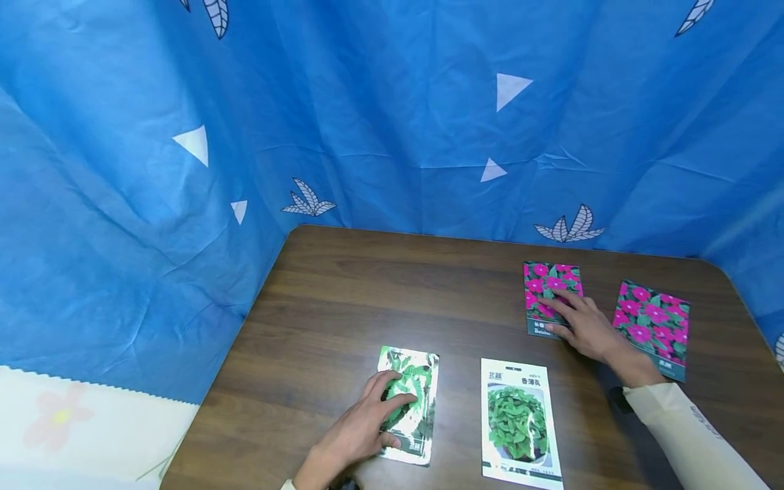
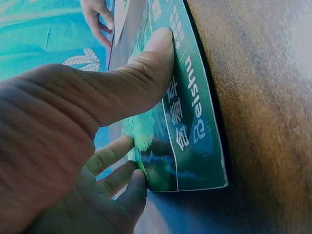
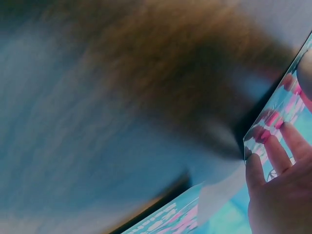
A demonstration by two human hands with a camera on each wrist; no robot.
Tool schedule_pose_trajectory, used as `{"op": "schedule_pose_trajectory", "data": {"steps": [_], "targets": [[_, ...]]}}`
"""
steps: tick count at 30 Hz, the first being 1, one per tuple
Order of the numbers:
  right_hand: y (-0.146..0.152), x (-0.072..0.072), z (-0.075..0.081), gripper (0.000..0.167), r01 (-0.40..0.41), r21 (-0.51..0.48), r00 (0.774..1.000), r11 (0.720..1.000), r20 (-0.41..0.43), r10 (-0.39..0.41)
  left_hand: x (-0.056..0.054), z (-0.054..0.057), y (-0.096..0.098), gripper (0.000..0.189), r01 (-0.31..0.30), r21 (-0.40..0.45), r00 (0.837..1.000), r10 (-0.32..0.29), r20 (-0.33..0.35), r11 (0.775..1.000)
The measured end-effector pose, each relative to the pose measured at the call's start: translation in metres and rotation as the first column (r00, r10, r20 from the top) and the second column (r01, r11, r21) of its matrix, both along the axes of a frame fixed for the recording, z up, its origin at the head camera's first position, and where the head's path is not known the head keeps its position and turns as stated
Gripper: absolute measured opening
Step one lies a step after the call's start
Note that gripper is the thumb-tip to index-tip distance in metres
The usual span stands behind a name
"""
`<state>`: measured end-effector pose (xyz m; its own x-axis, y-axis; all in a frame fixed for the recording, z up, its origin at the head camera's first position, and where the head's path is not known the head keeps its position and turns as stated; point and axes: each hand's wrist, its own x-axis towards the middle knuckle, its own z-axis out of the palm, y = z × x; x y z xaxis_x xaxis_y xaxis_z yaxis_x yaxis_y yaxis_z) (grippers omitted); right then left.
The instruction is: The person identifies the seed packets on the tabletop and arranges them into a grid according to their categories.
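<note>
"Head view: two bare hands at work over a dark wooden table (image 1: 331, 292), backed by a patterned blue cloth (image 1: 392, 102). What is under the left hand (image 1: 361, 422)?"

"A shiny green packet (image 1: 422, 415), lying on the table at the person's near side. Thumb and fingers are parted wide over its printed face. Left wrist view: the thumb rests by the white lettering (image 2: 195, 100), and fingertips touch the packet's edge."

"And the right hand (image 1: 591, 333)?"

"Stretched toward the far side from a pale sleeve (image 1: 686, 422), it touches a pink-flowered packet (image 1: 553, 278), also flat on the table, its fingers spread wide. Right wrist view: fingertips meet the packet at the frame's edge, while much of the rest is blurred. How firmly either hand presses, I cannot tell."

"What lies around them?"

"A white packet (image 1: 520, 418) picturing leafy greens, to the right of the green one and apart from it. A second flowered packet (image 1: 652, 323) lies tilted just beside the right wrist."
</note>
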<state>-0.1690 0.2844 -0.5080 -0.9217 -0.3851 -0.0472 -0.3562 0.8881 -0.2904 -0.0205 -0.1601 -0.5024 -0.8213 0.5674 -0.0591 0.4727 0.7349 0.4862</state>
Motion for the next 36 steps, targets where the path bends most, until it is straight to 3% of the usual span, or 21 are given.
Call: {"op": "schedule_pose_trajectory", "data": {"steps": [13,21,36], "targets": [[-0.023,-0.005,0.002,0.055,0.004,0.01,1.0,1.0,-0.021,-0.004,-0.001,0.002,-0.001,0.068,-0.002,-0.003,1.0,0.002,0.011,1.0],[-0.036,-0.008,0.008,0.058,0.015,-0.014,0.999,1.0,0.031,-0.014,-0.001,0.003,-0.001,0.068,0.002,-0.009,1.0,-0.002,0.009,1.0],[-0.063,-0.012,0.007,0.061,0.046,0.006,0.998,0.999,0.052,-0.046,-0.001,0.002,-0.002,0.067,0.005,-0.01,1.0,-0.005,0.005,1.0]]}}
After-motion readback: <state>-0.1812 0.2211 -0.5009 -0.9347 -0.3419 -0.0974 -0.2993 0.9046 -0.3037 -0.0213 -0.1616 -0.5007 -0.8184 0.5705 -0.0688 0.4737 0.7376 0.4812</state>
